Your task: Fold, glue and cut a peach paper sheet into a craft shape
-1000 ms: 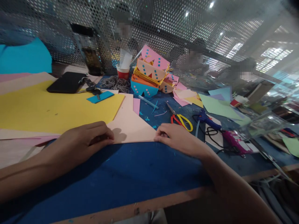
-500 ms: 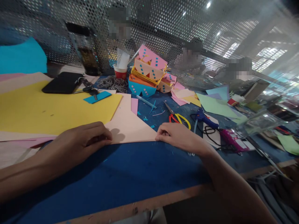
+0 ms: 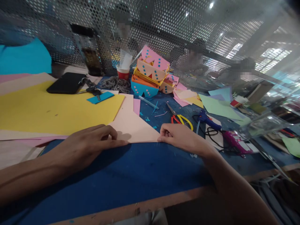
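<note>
A peach-coloured sheet of paper (image 3: 137, 125) lies folded on the blue tabletop, with its straight folded edge toward me. At the right end of that edge, my right hand (image 3: 175, 135) pinches the corner between thumb and curled fingers. My left hand (image 3: 91, 142) rests at the left part of the same edge. Its thumb is stretched along the fold, apart from the bent fingers, which rest on the paper. A yellow sheet (image 3: 61, 109) overlaps the peach paper on the left. Just beyond my right hand lie scissors (image 3: 179, 117) with red and yellow handles.
A phone (image 3: 67, 83), keys (image 3: 93, 90) and a blue paper strip (image 3: 100, 97) lie on the sheets. Behind stand a drink bottle (image 3: 90, 53), a paper cup (image 3: 123, 73) and stacked paper baskets (image 3: 151, 73). A glue gun (image 3: 208, 120) and a magenta device (image 3: 235, 142) lie right.
My left hand has moved right along the folded edge, and its thumb has stretched out from the fingertips. My right hand stays at the corner. The view has shifted slightly.
</note>
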{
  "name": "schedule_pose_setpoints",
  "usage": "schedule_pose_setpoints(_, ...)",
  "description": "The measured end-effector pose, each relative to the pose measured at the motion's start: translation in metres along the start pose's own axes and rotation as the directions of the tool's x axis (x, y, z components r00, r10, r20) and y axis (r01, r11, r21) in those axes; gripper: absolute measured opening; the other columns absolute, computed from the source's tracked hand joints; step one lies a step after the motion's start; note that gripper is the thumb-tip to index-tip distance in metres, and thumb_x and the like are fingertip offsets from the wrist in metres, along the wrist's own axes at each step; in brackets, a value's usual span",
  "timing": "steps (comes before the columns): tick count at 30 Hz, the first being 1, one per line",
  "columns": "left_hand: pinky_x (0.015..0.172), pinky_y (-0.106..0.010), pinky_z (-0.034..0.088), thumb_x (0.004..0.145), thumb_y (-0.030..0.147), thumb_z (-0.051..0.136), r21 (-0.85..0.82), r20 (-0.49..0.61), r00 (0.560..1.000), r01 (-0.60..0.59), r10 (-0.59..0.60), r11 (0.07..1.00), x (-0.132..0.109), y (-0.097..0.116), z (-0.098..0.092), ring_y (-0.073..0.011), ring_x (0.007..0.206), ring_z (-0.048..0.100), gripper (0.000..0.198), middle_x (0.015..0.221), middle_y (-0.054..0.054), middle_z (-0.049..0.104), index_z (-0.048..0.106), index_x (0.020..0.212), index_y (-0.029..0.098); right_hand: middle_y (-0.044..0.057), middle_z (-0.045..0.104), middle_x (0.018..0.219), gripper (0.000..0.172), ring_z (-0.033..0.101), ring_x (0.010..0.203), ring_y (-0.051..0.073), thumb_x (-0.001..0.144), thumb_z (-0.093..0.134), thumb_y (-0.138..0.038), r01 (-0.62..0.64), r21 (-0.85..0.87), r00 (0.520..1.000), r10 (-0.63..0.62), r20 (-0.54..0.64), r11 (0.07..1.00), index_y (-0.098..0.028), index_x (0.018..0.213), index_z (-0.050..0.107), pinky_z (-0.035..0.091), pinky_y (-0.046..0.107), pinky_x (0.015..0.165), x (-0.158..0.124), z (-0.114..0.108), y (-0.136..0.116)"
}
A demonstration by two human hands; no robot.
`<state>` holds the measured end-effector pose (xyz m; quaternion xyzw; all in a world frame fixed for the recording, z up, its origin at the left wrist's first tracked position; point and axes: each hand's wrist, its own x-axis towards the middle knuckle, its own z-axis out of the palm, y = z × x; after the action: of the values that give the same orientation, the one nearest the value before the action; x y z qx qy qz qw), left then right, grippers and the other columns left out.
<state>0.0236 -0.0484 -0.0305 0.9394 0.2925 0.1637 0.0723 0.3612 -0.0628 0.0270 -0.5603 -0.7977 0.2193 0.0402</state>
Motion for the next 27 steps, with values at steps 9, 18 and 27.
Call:
schedule_pose_setpoints(9, 0.075, -0.025, 0.047, 0.098, 0.014, 0.034, 0.002, 0.01, 1.0, 0.004, -0.004, 1.0, 0.002, 0.006, -0.003, -0.0154, 0.088, 0.063, 0.052, 0.106, -0.002, 0.065, 0.06, 0.131, 0.045, -0.004, 0.068, 0.081, 0.021, 0.06, 0.073, 0.012, 0.09, 0.066, -0.042, 0.002, 0.013, 1.0, -0.002, -0.009, 1.0, -0.022, 0.085, 0.062, 0.032, 0.025, 0.06, -0.001, 0.001, 0.0)
schedule_pose_setpoints(18, 0.072, -0.027, 0.044, 0.094, 0.012, 0.037, 0.068, -0.002, 0.997, -0.078, 0.078, 0.995, 0.004, 0.005, -0.005, -0.0174, 0.083, 0.06, 0.053, 0.1, -0.002, 0.066, 0.058, 0.133, 0.042, -0.004, 0.068, 0.079, 0.024, 0.059, 0.071, 0.013, 0.09, 0.066, -0.045, -0.009, -0.009, 1.0, 0.009, -0.008, 1.0, -0.022, 0.084, 0.062, 0.032, 0.026, 0.059, -0.001, 0.001, 0.001)
schedule_pose_setpoints(27, 0.073, -0.034, 0.04, 0.094, 0.017, 0.04, 0.151, -0.019, 0.991, -0.126, 0.13, 0.98, 0.009, 0.014, -0.007, -0.0206, 0.079, 0.056, 0.038, 0.096, -0.003, 0.067, 0.062, 0.12, 0.032, -0.003, 0.068, 0.082, 0.024, 0.059, 0.072, 0.013, 0.091, 0.065, -0.044, 0.005, -0.013, 1.0, -0.005, 0.011, 1.0, -0.022, 0.084, 0.063, 0.031, 0.026, 0.059, 0.0, -0.001, 0.001)
